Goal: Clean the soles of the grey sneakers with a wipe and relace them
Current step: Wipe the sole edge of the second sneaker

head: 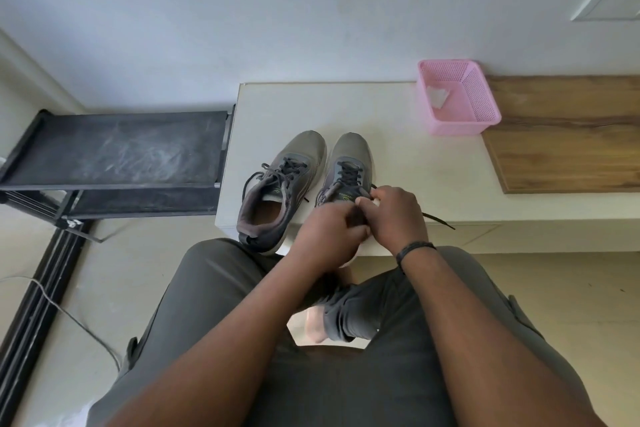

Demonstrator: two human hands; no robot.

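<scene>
Fingers of both hands curled at the collar of the right-hand sneaker (348, 170), frame centre, working its lace.
Left hand (323, 237) and right hand (394, 215) look pinched on the dark lace (438, 220); exact grip is blurred, and one end trails toward the slab edge (485, 218). Other sneaker (280, 191) sits just beside, laced, ends loose. Used wipe (437, 96) is in the pink basket (460, 121), upper right. Judgement: relacing/tying stage; next move calls for even tension and a knot.

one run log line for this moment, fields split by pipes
phase: relacing | both hands on lace of right sneaker | left sneaker laced, untouched | wipe in pink basket
</scene>
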